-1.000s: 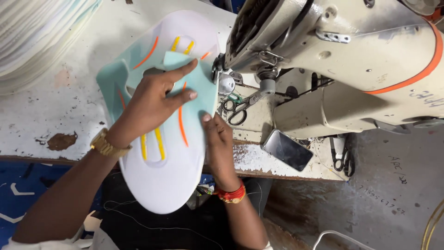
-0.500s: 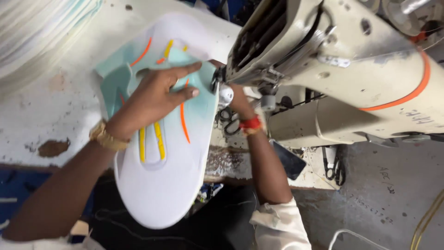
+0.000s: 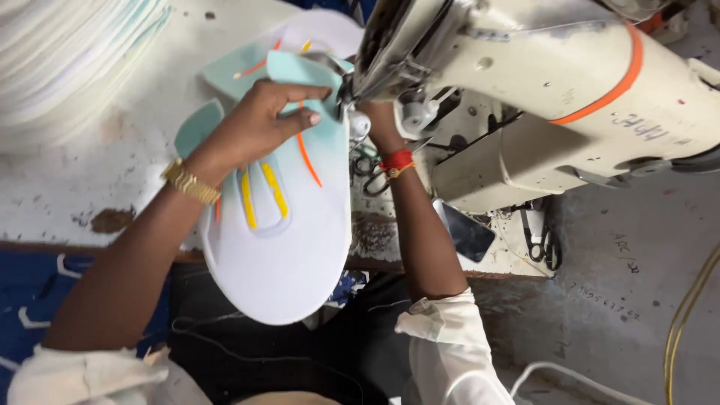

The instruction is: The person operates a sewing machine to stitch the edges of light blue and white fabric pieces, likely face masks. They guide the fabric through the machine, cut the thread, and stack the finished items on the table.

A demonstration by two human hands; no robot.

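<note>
white-and-mint shoe upper (image 3: 289, 225) lies under the pinching left hand (image 3: 255, 127); right hand (image 3: 377, 120) hidden, grip unclear.

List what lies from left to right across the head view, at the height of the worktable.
Stack of white sheets → gold watch → left hand → red wristband → phone → black scissors → yellow cable.

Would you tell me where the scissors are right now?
In the head view, the scissors lie on the worktable, just left of the right wrist's red bangle, below the sewing machine head.
</note>
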